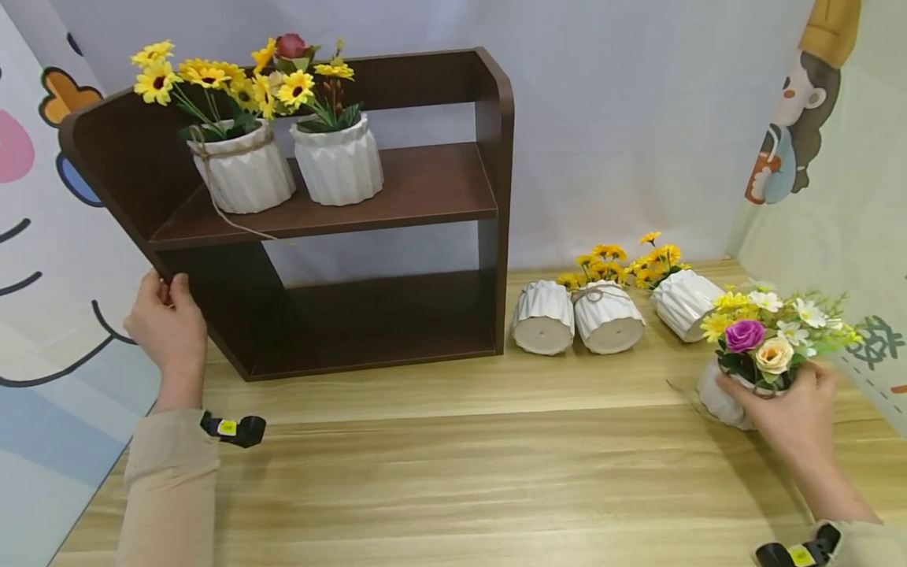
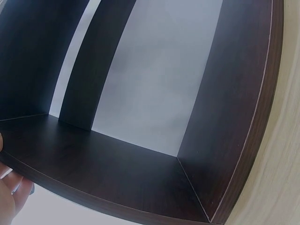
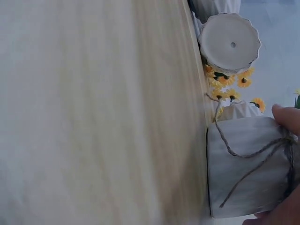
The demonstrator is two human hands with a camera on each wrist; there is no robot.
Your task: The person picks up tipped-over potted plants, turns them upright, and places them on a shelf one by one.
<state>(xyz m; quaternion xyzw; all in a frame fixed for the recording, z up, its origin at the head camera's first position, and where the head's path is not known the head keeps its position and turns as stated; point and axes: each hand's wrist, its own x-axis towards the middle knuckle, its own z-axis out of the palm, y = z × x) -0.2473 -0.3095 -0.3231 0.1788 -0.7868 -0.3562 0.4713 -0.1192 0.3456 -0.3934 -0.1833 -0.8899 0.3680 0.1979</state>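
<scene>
At the left, my left hand [image 1: 170, 323] pinches the front edge of the side panel of a dark brown two-tier shelf [image 1: 432, 177], its thumb inside and fingers outside. On the right, my right hand [image 1: 797, 409] grips a white ribbed flower pot [image 1: 721, 398] near its rim, thumb and fingers on opposite sides. Purple, cream, yellow and white artificial flowers [image 1: 774, 356] fill this pot, which stands upright with its base right at the tabletop. Twine trails down its side, plain in the right wrist view [image 3: 251, 164].
Two white pots with yellow flowers, one twine-tied pot [image 1: 241, 177] and one plain pot [image 1: 338, 165], stand on the upper shelf. Three white pots lie tipped over right of the shelf: a left one [image 1: 544, 315], a middle one [image 1: 609, 315] and a right one [image 1: 683, 303]. Printed panels flank the wooden table [image 1: 453, 472].
</scene>
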